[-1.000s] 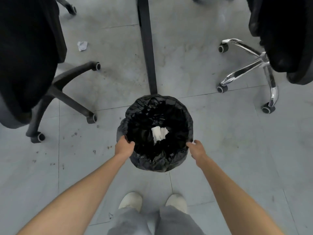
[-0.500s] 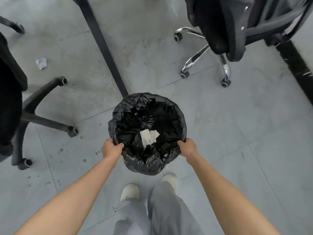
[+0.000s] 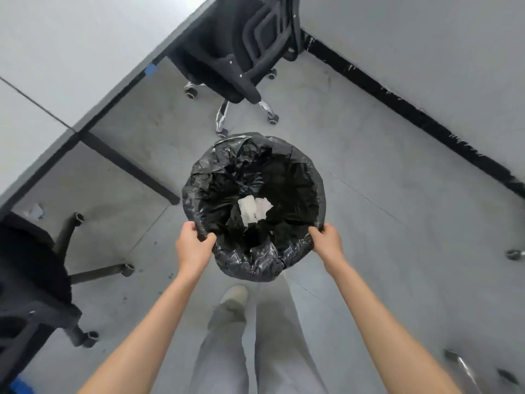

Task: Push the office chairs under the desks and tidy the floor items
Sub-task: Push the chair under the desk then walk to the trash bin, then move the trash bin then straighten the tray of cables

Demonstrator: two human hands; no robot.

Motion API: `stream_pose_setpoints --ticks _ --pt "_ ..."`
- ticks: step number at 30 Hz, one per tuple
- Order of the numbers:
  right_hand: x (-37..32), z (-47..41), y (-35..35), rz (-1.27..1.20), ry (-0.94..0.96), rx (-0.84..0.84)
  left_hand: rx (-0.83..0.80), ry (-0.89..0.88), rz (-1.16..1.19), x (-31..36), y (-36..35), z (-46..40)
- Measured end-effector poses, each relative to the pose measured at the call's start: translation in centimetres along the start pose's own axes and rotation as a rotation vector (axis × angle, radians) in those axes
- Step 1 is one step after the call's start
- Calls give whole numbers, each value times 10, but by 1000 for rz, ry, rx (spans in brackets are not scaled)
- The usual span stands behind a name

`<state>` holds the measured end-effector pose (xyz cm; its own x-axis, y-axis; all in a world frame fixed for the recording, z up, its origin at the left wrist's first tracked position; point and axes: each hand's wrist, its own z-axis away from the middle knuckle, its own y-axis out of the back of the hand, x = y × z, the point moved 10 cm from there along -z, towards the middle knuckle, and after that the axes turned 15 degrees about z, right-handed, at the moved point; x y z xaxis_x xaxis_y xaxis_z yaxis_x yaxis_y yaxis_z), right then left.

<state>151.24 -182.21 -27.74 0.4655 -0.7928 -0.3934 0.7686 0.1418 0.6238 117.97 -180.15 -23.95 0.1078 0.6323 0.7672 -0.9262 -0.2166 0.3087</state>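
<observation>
Two hands, left hand (image 3: 193,245) and right hand (image 3: 326,240), fingers pinching bin (image 3: 252,200) rim at frame centre; carry level, grip even.

Even soft indoor light, faint shadows, wide-angle edge warping, blurred corners

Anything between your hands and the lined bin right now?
Nothing visible: the left hand and right hand already grip opposite sides of the trash bin rim through its black liner.
</observation>
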Motion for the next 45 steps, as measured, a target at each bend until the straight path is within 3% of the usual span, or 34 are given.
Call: stream_pose_setpoints --ticks 7,15,23,45 --pt "96 101 99 -318 -149 160 -301 -251 -134 85 -60 101" --pt "210 122 209 -562 -336 359 -653 -354 -340 136 -239 175" --pt "287 71 327 -762 -432 465 -795 -463 -458 198 -431 241" --pt "457 -153 678 -1046 -670 612 -1175 -451 -727 296 -983 359"
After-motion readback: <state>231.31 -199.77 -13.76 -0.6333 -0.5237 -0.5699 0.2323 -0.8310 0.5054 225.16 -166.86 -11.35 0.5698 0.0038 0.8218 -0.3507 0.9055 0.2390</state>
